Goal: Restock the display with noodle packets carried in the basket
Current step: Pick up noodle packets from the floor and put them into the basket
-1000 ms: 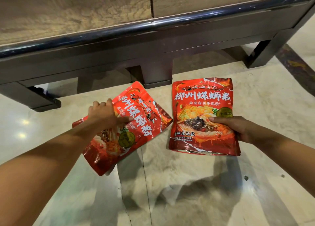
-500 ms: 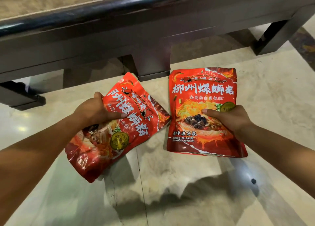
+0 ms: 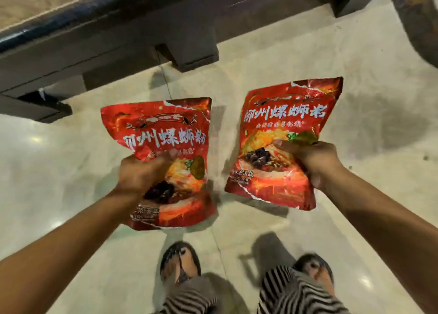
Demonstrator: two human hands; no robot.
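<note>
Pale floor (image 3: 355, 81) lies below 2 noodle packets held side by side, my left hand (image 3: 142, 171) curled round the left packet (image 3: 166, 129), right hand (image 3: 310, 157) round the right packet (image 3: 284, 114), tops aimed at the display surface (image 3: 35, 1) ahead, seemingly nearer my left.

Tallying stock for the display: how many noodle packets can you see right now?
2. One red noodle packet is gripped in the left hand; the other packet is gripped in the right hand. The basket is out of view, so more may exist.
</note>
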